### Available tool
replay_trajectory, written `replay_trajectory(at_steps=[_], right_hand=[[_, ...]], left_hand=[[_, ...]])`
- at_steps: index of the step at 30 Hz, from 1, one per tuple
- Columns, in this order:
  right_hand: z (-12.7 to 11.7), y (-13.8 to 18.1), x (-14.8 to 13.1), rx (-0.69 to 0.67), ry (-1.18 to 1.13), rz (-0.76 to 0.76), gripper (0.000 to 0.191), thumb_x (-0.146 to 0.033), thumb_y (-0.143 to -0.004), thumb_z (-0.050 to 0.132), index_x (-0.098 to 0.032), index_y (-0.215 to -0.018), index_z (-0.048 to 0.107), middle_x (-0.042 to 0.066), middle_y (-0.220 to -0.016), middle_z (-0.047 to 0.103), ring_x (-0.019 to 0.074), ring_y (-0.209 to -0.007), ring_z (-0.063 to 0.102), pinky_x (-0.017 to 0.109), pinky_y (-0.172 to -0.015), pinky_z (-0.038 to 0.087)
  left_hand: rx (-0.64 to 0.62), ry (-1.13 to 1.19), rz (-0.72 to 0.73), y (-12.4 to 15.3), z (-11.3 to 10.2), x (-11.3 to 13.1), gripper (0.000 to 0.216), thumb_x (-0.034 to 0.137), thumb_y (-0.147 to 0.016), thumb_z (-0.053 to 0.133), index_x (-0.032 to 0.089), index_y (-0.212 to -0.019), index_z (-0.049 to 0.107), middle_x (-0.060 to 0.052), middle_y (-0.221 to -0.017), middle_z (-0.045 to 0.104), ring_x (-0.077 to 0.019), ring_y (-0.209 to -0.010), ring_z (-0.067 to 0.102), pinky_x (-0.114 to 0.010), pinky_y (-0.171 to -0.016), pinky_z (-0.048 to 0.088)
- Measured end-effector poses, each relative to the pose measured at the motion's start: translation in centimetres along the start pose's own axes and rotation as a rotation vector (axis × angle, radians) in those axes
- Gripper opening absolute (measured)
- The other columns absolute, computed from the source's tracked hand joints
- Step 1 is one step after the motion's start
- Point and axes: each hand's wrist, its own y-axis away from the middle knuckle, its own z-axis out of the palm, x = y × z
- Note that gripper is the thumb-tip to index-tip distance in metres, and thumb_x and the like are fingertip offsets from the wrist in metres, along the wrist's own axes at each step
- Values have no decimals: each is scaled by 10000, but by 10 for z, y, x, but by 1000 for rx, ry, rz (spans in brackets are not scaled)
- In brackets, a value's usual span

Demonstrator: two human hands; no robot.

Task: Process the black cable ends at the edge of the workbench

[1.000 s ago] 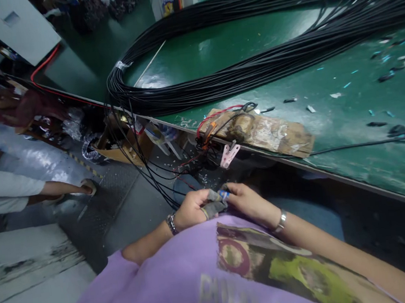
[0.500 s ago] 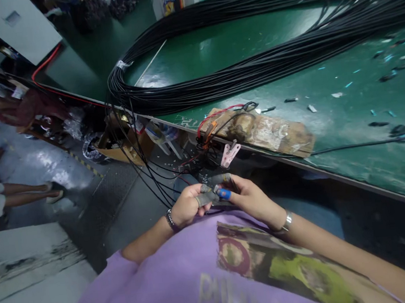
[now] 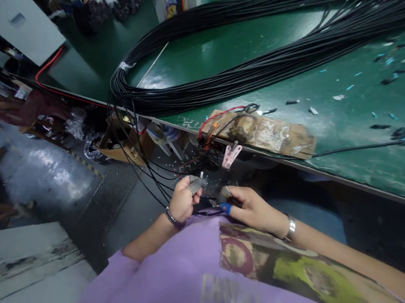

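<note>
My left hand [image 3: 185,200] is closed, with grey wrapping on its fingers. A thin black cable [image 3: 209,198] shows between my hands and runs into the left fist. My right hand [image 3: 252,209] has blue wrapping on its thumb and grey wrapping on a finger; its fingertips are pinched together. What lies between those fingertips is too dark and small to make out. Loose black cables [image 3: 148,164] hang from the table edge down towards my left hand. A large coil of black cable [image 3: 196,92] rests on the green table [image 3: 331,109].
A worn wooden block [image 3: 297,140] lies at the table's edge, beside a pink clip [image 3: 231,155] and red and black wires. Dark and blue scraps litter the tabletop at right. Below stands an open cardboard box [image 3: 144,150]. A white cabinet [image 3: 26,30] is at upper left.
My hands were together and have moved apart, the left one to the left and slightly up. The black cable now shows in the gap. The view has shifted slightly.
</note>
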Motion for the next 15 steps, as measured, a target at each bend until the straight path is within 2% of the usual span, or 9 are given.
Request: replay_trajectory(at_steps=[3,7,9,12,15], right_hand=[[0,-1,6,84,-57,147,401,-525,-750,543,-196,-540,453,-38,-507,417,98,-496,368,235,-488,349],[0,-5,14,227,-70,154,272,-458,-676,644,-200,-702,564,-2,-653,568,151,-627,504,277,-601,437],[3,-5,15,200,-124,167,262,-443,-675,647,-198,-746,584,7,-682,596,161,-648,531,288,-619,458],[6,-4,16,179,-176,221,254,-446,-714,604,-196,-685,569,-2,-625,574,145,-591,512,282,-586,460],[8,-4,16,224,-155,193,219,-414,-709,609,-198,-733,581,11,-711,609,163,-679,544,307,-672,473]], left_hand=[[-39,-96,3,2,-2,3,354,444,-596,682,166,-668,476,64,-496,516,-34,-347,427,-149,-342,258],[-69,-260,-24,8,2,1,343,430,-610,690,164,-741,518,55,-520,538,-62,-386,489,-162,-367,341],[-66,-336,43,9,2,-2,281,390,-649,668,162,-746,537,45,-533,546,-66,-409,496,-172,-392,363],[-91,-486,213,9,0,-7,161,311,-704,623,164,-739,566,22,-579,576,-78,-470,513,-192,-457,397],[-95,-658,336,9,-3,-9,83,252,-733,585,170,-748,583,9,-600,586,-96,-533,525,-202,-510,405]])
